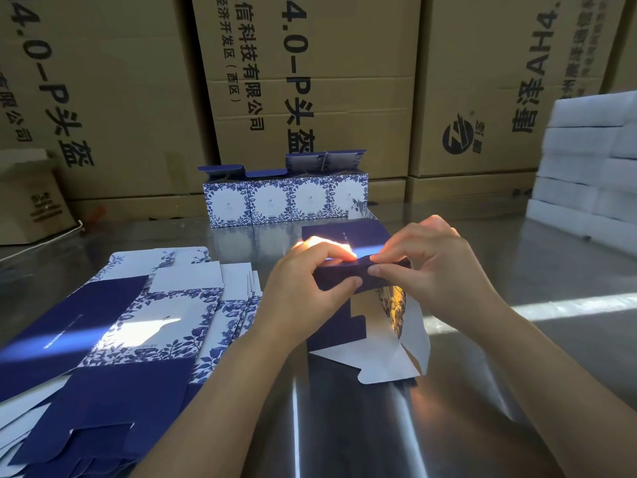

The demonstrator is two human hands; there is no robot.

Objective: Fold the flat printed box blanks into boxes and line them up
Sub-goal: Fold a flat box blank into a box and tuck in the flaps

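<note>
Near the middle of the worktop [344,426], both hands were on the half-folded box [368,312]. The left hand [306,284] gripped its navy top flap and the right hand [431,267] pinched the same flap.

My guess at the risk: tuck that flap in crooked and the card creases or tears. The loose white flaps underneath looked unlocked too, so they could spring open.

The flat blanks [144,326] sat stacked by the left edge, with four finished boxes [286,198] lined up toward the far edge. The cartons [310,81] behind read "4.0-P头盔" and "科技有限公司".
</note>
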